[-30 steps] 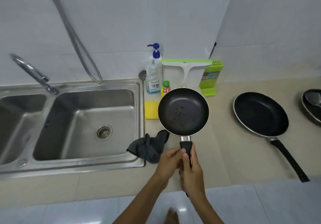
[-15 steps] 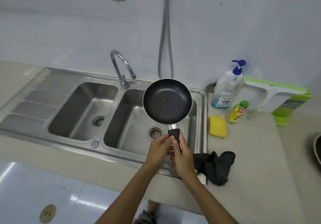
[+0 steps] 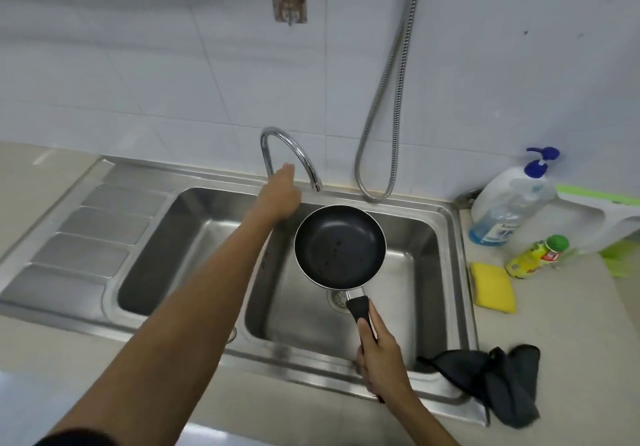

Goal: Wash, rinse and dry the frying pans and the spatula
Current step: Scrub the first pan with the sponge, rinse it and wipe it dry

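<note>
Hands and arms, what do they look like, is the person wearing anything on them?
The left hand and right hand are bare, with no gloves, rings or watch showing. Both forearms are uncovered; a dark sleeve shows only high on the left arm.

pan point(image 3: 339, 246) over right basin point(image 3: 412, 272), left basin point(image 3: 194, 245) free

Counter point(image 3: 571, 328): sponge point(image 3: 493, 287), soap bottle point(image 3: 509, 206), cloth point(image 3: 498, 381)

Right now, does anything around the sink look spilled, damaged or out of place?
Nothing looks spilled or broken. The frying pan, held by the right hand over the right basin, has specks on its base; the dark cloth lies bunched on the front right corner of the sink rim; the wall hook plate looks stained.
</note>
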Tool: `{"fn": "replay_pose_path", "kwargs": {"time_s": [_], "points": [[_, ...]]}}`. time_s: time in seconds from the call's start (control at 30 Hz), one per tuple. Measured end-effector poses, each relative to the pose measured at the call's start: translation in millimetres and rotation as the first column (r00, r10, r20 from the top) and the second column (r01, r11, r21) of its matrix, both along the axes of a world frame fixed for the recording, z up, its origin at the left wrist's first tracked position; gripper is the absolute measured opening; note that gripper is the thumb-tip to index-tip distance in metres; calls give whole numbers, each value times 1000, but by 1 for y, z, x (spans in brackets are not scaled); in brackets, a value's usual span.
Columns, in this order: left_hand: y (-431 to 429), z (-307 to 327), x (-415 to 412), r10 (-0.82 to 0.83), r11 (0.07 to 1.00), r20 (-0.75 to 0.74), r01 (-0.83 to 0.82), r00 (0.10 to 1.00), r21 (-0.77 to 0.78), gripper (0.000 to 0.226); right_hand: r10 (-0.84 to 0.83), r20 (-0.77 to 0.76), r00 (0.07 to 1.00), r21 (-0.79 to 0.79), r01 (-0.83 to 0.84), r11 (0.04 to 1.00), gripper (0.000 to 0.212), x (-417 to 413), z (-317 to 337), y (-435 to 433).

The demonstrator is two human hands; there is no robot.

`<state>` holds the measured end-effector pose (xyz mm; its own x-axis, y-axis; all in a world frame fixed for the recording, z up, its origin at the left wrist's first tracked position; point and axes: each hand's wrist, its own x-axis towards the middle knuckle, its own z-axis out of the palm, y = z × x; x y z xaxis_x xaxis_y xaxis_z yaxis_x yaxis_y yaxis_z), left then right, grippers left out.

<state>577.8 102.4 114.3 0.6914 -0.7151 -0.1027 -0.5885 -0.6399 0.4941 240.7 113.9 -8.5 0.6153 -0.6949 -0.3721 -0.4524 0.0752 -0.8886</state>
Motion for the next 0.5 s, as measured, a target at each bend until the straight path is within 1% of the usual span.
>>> {"fn": "replay_pose_path", "kwargs": {"time_s": [0.1, 0.17, 0.23, 0.27, 0.33, 0.37, 0.43, 0.5], "points": [[-15, -16, 30, -93, 975, 72, 77, 993, 207, 62, 25, 23, 999, -58, -24, 998, 46, 13, 5, -2], [-13, -36, 42, -132, 957, 85, 105, 988, 271, 58, 21, 23, 1000, -73, -20, 997, 47, 17, 6, -5], [-3, -53, 40, -124, 957, 97, 93, 988, 274, 52, 15, 11, 1000, -54, -14, 998, 45, 16, 2, -4], [3, -61, 36, -114, 964, 137, 76, 984, 253, 52, 11, 7, 1000, -46, -10, 999, 46, 14, 1, -2], [16, -70, 26, -101, 977, 239, 50, 966, 208, 56, 5, 5, 1000, -14, -5, 1000, 48, 14, -2, -1], [23, -73, 22, -68, 984, 246, 24, 967, 177, 62, 1, -9, 1000, 4, -1, 1000, 48, 15, -6, -1], [40, -92, 17, -27, 987, 197, -5, 980, 161, 76, -6, -50, 999, 31, 8, 1000, 47, 19, -11, 0], [59, -115, 13, -33, 982, 124, 10, 992, 189, 77, 11, -67, 998, 30, -9, 1000, 47, 25, -17, -3]]}}
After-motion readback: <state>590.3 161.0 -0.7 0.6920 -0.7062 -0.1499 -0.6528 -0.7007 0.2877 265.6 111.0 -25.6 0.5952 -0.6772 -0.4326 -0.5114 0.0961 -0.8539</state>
